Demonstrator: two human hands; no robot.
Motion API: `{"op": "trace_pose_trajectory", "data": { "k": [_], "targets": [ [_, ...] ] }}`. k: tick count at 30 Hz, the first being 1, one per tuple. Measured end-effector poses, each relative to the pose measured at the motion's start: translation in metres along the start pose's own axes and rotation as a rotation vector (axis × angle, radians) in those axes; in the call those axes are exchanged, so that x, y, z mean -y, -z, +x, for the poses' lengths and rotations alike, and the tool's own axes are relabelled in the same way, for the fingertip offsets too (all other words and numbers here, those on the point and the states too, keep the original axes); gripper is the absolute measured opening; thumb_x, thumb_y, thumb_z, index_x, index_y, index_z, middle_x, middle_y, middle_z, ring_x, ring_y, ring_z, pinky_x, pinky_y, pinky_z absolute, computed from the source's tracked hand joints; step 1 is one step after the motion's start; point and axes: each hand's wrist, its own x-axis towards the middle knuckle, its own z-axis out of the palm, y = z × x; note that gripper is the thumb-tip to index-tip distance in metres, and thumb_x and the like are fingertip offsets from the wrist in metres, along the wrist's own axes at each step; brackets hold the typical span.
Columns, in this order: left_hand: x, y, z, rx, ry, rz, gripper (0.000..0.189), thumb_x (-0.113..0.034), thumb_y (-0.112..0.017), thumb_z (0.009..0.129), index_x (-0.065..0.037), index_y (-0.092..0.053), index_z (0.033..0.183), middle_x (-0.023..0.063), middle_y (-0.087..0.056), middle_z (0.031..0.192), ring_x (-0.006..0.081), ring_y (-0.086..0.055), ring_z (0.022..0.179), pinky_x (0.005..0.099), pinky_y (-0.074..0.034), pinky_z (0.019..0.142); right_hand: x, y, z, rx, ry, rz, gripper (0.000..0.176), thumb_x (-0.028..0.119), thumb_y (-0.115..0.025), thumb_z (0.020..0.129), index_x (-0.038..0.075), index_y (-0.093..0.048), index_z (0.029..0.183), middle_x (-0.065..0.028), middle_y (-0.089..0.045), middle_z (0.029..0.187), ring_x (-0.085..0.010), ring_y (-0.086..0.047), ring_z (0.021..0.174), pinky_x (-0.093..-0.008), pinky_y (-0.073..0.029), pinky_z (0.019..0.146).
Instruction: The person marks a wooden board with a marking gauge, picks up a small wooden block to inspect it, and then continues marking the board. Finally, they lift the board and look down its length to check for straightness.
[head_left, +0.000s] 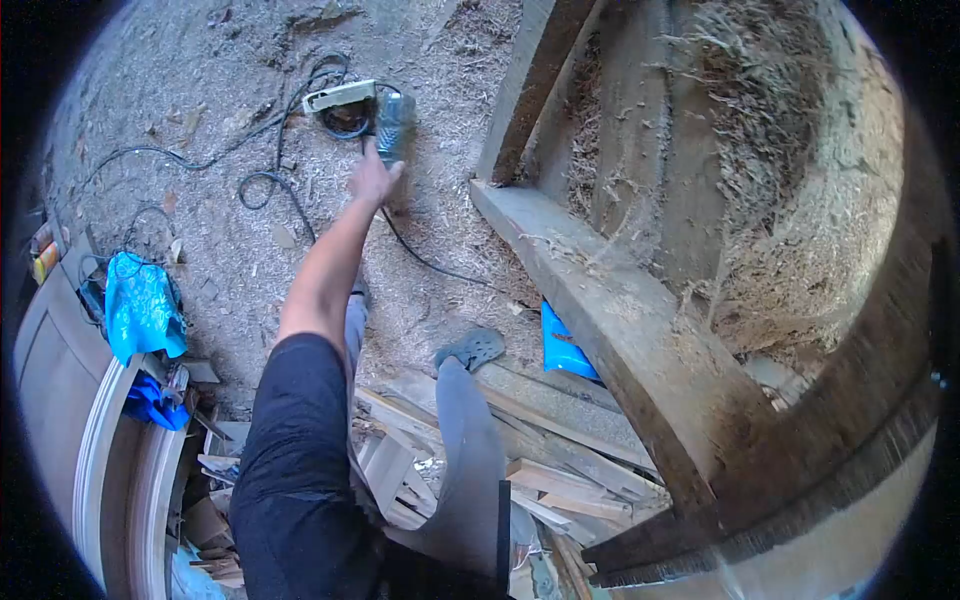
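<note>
My left hand [374,182] reaches down at the end of my bare forearm, forefinger stretched out and thumb held apart. Its fingers are at the near end of a ribbed, see-through bluish-grey thing that looks like a plastic bottle [395,122]. This thing is blurred, and a firm grip on it does not show. Just left of it lies a white power strip [340,96] with a dark cable [185,160] looping over the ground. My right hand is out of view.
Wood shavings cover the ground [210,240]. A heavy timber frame [620,310] stands at right, holding a shaggy fibrous mass [770,110]. Wooden strips [560,460] lie around my clog [475,347]. A blue plastic bag [142,305] hangs by panels [65,370] at left; blue plastic [563,345] lies under the beam.
</note>
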Motion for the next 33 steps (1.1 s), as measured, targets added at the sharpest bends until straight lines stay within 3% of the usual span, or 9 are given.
{"op": "trace_pose_trajectory", "data": {
  "k": [3,5,7,9,13,17,20,25,33],
  "targets": [
    [-0.001,0.013,-0.026,0.241,-0.082,-0.252,0.090,-0.057,-0.071,0.089,-0.002,-0.037,0.153,0.0229,-0.061,0.138,0.0339,-0.062,0.127,0.0473,-0.050,0.104,0.003,0.004,0.000,-0.025,-0.030,0.036,0.049,0.029,-0.062,0.091,-0.007,-0.063,0.125,-0.0181,-0.064,0.127,-0.0324,-0.059,0.119,-0.0500,-0.042,0.106],
    [-0.066,0.130,-0.116,0.708,0.026,-0.623,0.086,-0.064,-0.069,0.088,-0.007,-0.047,0.148,0.0190,-0.061,0.140,0.0284,-0.061,0.129,0.0458,-0.050,0.105,0.007,0.007,0.000,-0.042,-0.053,0.057,0.050,0.029,-0.062,0.091,-0.006,-0.062,0.126,-0.0181,-0.063,0.128,-0.0325,-0.059,0.120,-0.0501,-0.042,0.106],
    [-0.060,0.118,-0.153,0.821,0.273,-0.974,0.076,-0.063,-0.067,0.091,-0.011,-0.054,0.144,0.0123,-0.066,0.133,0.0260,-0.065,0.120,0.0451,-0.053,0.100,0.012,0.012,-0.001,-0.058,-0.076,0.076,0.050,0.029,-0.062,0.091,-0.006,-0.061,0.127,-0.0180,-0.063,0.129,-0.0326,-0.058,0.120,-0.0501,-0.042,0.107],
    [-0.096,0.168,-0.194,0.932,0.333,-1.076,0.070,-0.061,-0.065,0.094,-0.013,-0.055,0.144,0.0094,-0.069,0.128,0.0233,-0.068,0.114,0.0435,-0.055,0.095,0.015,0.016,0.000,-0.070,-0.093,0.096,0.051,0.029,-0.062,0.092,-0.005,-0.060,0.128,-0.0180,-0.062,0.130,-0.0327,-0.058,0.121,-0.0502,-0.041,0.107],
    [-0.127,0.151,-0.169,1.164,0.286,-1.068,0.058,-0.058,-0.055,0.101,-0.014,-0.060,0.138,0.0073,-0.073,0.120,0.0173,-0.071,0.106,0.0405,-0.055,0.098,0.020,0.024,0.000,-0.092,-0.127,0.124,0.051,0.030,-0.062,0.092,-0.004,-0.059,0.130,-0.0179,-0.061,0.132,-0.0329,-0.057,0.123,-0.0504,-0.041,0.109],
    [-0.174,0.125,-0.117,1.281,0.259,-0.915,0.068,-0.064,-0.048,0.101,-0.009,-0.057,0.139,0.0116,-0.072,0.120,0.0236,-0.073,0.103,0.0462,-0.059,0.094,0.020,0.030,-0.002,-0.106,-0.139,0.124,0.052,0.030,-0.062,0.093,-0.003,-0.058,0.133,-0.0179,-0.060,0.133,-0.0331,-0.056,0.124,-0.0505,-0.040,0.110],
    [-0.209,0.108,-0.100,1.157,0.417,-0.792,0.074,-0.068,-0.042,0.102,-0.006,-0.052,0.143,0.0163,-0.070,0.117,0.0284,-0.074,0.097,0.0464,-0.063,0.084,0.020,0.033,-0.003,-0.119,-0.144,0.103,0.053,0.030,-0.062,0.093,-0.003,-0.057,0.134,-0.0178,-0.059,0.135,-0.0332,-0.056,0.126,-0.0506,-0.040,0.110],
    [-0.205,0.076,-0.050,0.983,0.355,-0.672,0.070,-0.059,-0.038,0.105,-0.004,-0.044,0.147,0.0245,-0.066,0.121,0.0351,-0.075,0.092,0.0451,-0.067,0.083,0.015,0.029,0.003,-0.123,-0.154,0.064,0.054,0.030,-0.062,0.094,-0.002,-0.055,0.137,-0.0178,-0.058,0.137,-0.0335,-0.055,0.128,-0.0508,-0.039,0.112],
    [-0.193,0.043,-0.068,0.692,0.538,-1.399,0.060,-0.045,-0.042,0.105,0.000,-0.042,0.145,0.0208,-0.055,0.137,0.0358,-0.070,0.105,0.0407,-0.066,0.083,0.013,0.021,0.006,-0.132,-0.166,0.042,0.057,0.031,-0.063,0.095,0.000,-0.052,0.141,-0.0176,-0.056,0.141,-0.0338,-0.053,0.131,-0.0511,-0.038,0.114]
  ]
}}
